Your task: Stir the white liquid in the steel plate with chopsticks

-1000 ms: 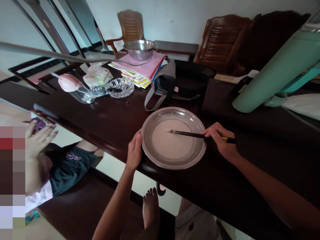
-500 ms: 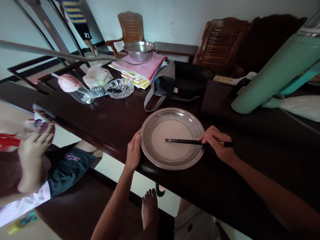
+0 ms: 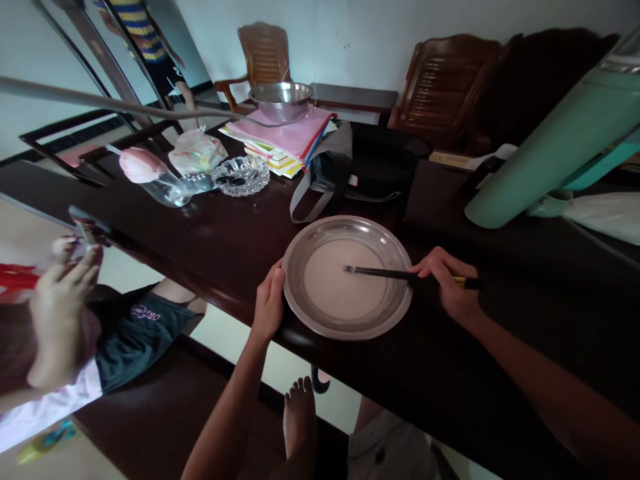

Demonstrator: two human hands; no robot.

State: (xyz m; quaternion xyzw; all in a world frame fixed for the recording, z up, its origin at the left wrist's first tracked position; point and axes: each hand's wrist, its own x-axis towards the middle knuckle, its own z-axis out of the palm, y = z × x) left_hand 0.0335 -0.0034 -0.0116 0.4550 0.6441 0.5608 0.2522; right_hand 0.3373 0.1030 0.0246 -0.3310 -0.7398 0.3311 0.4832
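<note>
A round metal basin (image 3: 296, 303) stands near the front edge of the dark table, with a pale, milky liquid (image 3: 335, 287) in its bottom. My left hand (image 3: 270, 300) grips the basin's left rim, thumb on the near side and fingers mostly hidden beneath. Over the right rim, my right hand (image 3: 450, 283) is closed around a pair of black chopsticks (image 3: 385, 273) with gold-marked ends. The chopsticks lie almost level, close together, their wet-looking tips at the liquid near the basin's middle.
A crystal ashtray (image 3: 243, 177), a pink-topped clear container (image 3: 150, 173) and a stack of papers (image 3: 280, 137) bearing another metal bowl (image 3: 281, 100) stand behind. A black bag (image 3: 375, 163) and green flask (image 3: 550, 140) are nearer. Another person's hand (image 3: 63, 300) is at left.
My right hand has moved right and slightly up with the chopsticks, drawing their tips rightward through the basin. My left hand stays on the rim. The person in the background has shifted.
</note>
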